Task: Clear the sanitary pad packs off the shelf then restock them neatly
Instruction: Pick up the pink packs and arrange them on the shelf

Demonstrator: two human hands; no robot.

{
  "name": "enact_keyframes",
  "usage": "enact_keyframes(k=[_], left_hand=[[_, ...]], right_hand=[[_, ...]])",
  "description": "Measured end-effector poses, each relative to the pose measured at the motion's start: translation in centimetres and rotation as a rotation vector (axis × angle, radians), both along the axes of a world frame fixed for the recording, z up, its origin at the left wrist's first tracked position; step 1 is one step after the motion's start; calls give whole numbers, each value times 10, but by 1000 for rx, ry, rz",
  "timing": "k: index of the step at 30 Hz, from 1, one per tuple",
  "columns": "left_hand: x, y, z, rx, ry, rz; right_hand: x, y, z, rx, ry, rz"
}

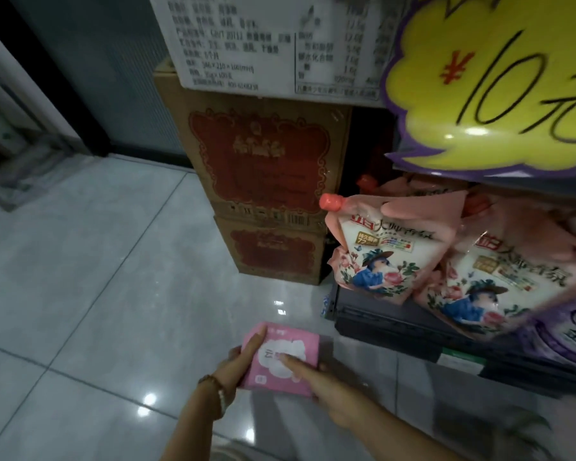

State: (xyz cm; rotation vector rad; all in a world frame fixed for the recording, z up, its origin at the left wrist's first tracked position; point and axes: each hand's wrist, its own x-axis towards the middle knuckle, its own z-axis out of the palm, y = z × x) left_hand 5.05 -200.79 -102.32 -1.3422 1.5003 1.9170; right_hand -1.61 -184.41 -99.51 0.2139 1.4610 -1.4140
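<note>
A pink sanitary pad pack (290, 344) with a white cloud-shaped label is held low over the grey tiled floor, just left of the dark shelf (396, 331). My left hand (240, 361) grips its left edge, with the thumb lying along the pack's side. My right hand (316, 377) holds the pack from the right, its forefinger stretched across the front label. A beaded bracelet sits on my left wrist.
Pink spouted refill pouches (376, 254) lie on the shelf at the right, with purple packs (566, 331) beside them. A yellow price sign (499, 81) hangs above. Stacked cardboard boxes (263, 168) stand behind on the floor (97, 277), topped by a white carton (263, 41).
</note>
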Motion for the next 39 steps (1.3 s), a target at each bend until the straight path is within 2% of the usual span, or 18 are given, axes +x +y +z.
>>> enact_keyframes(k=[1,4,9,12,15,18,23,27,30,32,35,39], left_hand=[[4,-1,11,-33,25,2],[2,18,102,-144,112,-17],[-8,49,217,-423,333,-234],[-20,79,283,-534,532,-393],[-42,121,338,-534,723,-482],[-68,169,380,-403,798,-528],[-111,237,414,-345,868,-535],[-139,266,419,-324,908,-460],[-148,273,424,-292,890,-321],[-150,264,427,-362,865,-276],[-151,247,432,-463,813,-282],[-149,239,433,-453,811,-254]], right_hand=[[4,3,15,-21,29,-12],[8,17,68,-133,112,-22],[-13,70,178,-281,301,46],[-32,117,241,-275,518,71],[-53,172,302,-246,672,25],[-74,226,350,-183,671,33],[-88,302,392,-88,649,-109],[-97,343,414,-35,692,-128],[-110,361,433,46,879,-124],[-126,369,452,112,1073,-101],[-161,369,477,198,1345,-48],[-213,341,474,451,1553,135]])
